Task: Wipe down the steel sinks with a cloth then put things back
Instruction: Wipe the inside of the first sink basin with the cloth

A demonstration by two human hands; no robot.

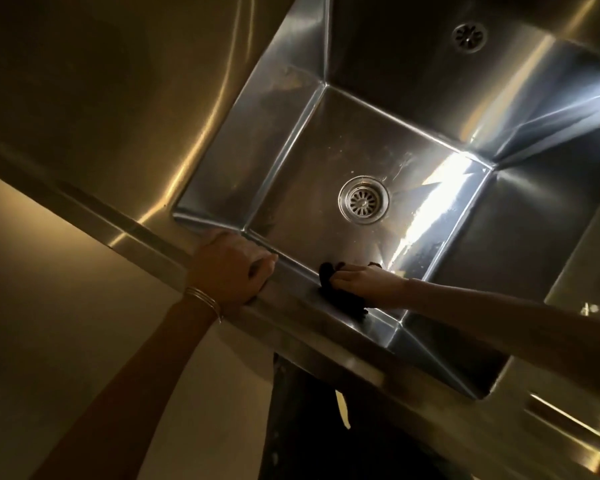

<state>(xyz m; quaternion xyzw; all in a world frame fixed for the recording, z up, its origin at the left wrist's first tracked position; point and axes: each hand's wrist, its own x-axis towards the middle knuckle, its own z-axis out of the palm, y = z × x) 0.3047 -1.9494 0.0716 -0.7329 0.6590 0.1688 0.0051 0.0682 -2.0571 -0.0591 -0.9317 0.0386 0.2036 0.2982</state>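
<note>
Cloth [328,276] in R hand [359,283] grip on sink [312,157] wall; L hand [232,266] fingers round rim [291,315].

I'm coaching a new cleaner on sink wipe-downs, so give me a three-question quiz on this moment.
1. True or false: the dark cloth lies over the drain strainer.
2. Which hand holds the cloth? A) left hand B) right hand
3. Fill in: the left hand grips the front ____ of the sink.

Key: 1 false, the cloth is against the near inner wall; 2 B; 3 rim.
</note>
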